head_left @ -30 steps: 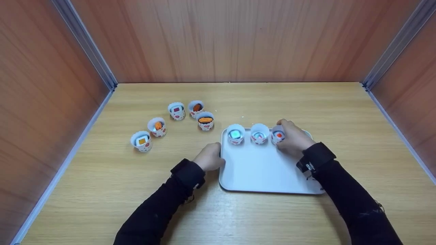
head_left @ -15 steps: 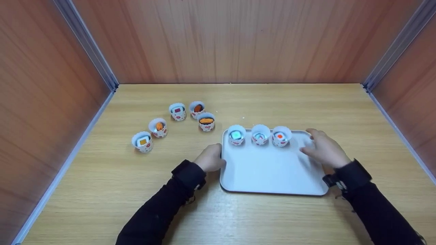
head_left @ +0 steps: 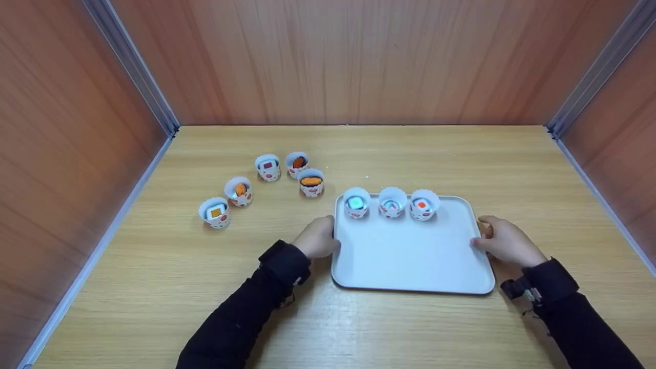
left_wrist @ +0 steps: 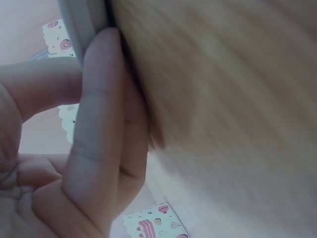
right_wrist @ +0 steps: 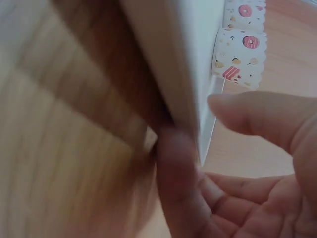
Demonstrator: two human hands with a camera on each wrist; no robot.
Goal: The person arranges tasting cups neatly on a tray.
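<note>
A white rectangular tray (head_left: 410,251) lies on the table with three paper cups in a row along its far side: one with a green piece (head_left: 356,203), a middle one (head_left: 392,202) and one with a red-orange centre (head_left: 424,205). My left hand (head_left: 315,237) grips the tray's left edge, thumb over the rim; the left wrist view shows its fingers (left_wrist: 101,99) against the outer side. My right hand (head_left: 510,242) is at the right edge. In the right wrist view a fingertip (right_wrist: 176,148) meets the tray's underside and the thumb (right_wrist: 242,111) hangs over the top.
Several more patterned paper cups stand left of the tray, among them one with an orange-topped piece (head_left: 310,183) and one with a yellow square (head_left: 214,212). Wood-grain panels (head_left: 359,61) enclose the table (head_left: 287,318) at the back and both sides.
My right hand has let go of the cup with the red-orange centre, leaving it on the tray, and moved right to the tray's right edge. The left hand has stayed in place.
</note>
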